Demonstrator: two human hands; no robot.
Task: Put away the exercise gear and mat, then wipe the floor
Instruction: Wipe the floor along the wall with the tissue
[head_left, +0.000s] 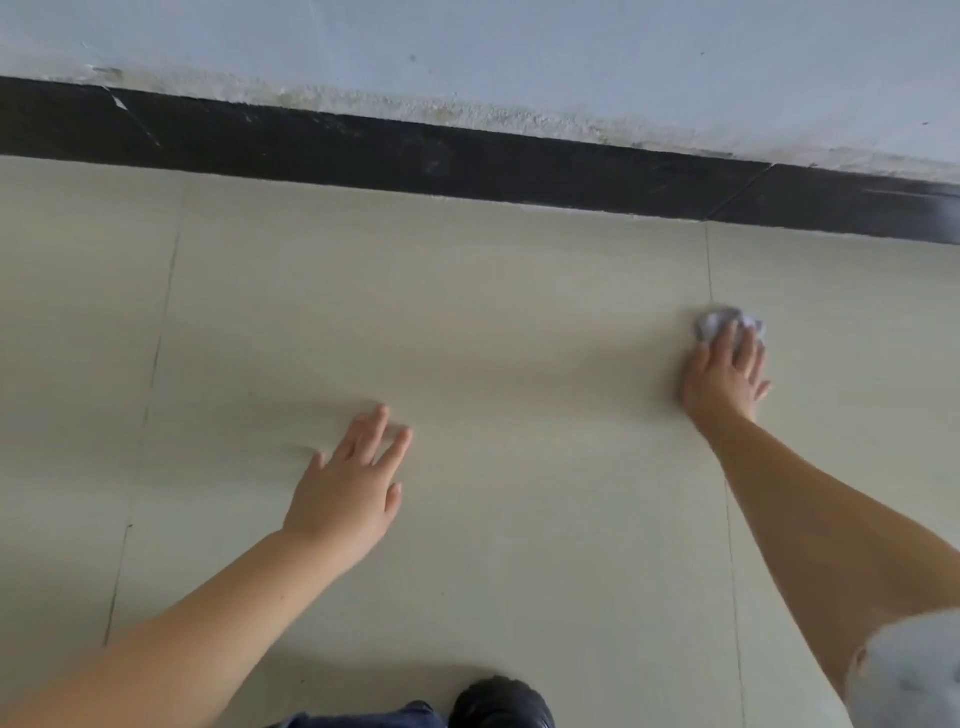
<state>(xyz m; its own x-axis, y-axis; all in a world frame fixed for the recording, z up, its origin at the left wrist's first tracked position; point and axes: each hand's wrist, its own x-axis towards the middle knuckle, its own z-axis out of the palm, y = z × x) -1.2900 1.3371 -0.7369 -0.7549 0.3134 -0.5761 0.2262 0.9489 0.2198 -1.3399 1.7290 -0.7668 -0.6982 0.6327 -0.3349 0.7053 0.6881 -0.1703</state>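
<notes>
My right hand (724, 371) reaches out to the right and presses a small crumpled white cloth (719, 321) flat against the beige tiled floor (493, 338), fingers straight over it. Only the far part of the cloth shows past my fingertips. My left hand (350, 480) rests open on the floor at centre left, fingers spread, holding nothing. No exercise gear or mat is in view.
A black skirting band (415, 156) runs along the foot of a pale wall (519, 57) at the far side. My dark shoe (498, 704) and a bit of blue trouser leg (363, 717) sit at the bottom edge.
</notes>
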